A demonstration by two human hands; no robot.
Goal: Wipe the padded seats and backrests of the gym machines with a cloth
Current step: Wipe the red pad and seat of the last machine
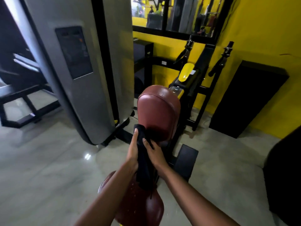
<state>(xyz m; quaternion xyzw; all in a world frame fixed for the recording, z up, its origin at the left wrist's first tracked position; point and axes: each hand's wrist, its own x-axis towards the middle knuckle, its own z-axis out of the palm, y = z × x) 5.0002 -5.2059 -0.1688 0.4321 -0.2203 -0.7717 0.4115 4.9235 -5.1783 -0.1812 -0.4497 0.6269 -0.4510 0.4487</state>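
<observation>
The floor (pixel 48 168) is pale, glossy stone that catches the light, and the walls (pixel 260 30) are bright yellow, with a black-framed mirror (pixel 182 15) high on the far one. A grey tower (pixel 97 79) stands at the left; the dark panel on it is too blurred to read. I count two brown pads, a backrest (pixel 157 110) and a seat (pixel 143 206), one black cloth (pixel 144 165), and two black handles (pixel 184 53) (pixel 223 59) on the frame behind. The left grip (pixel 133 154) and right grip (pixel 155 153) both clasp the cloth, its top bunched against the backrest's lower left edge and its tail hanging over the seat. The left forearm hides part of the seat, and the picture's bottom edge cuts it off. A dark mass (pixel 283 176) at the right edge is cut off and unclear.
</observation>
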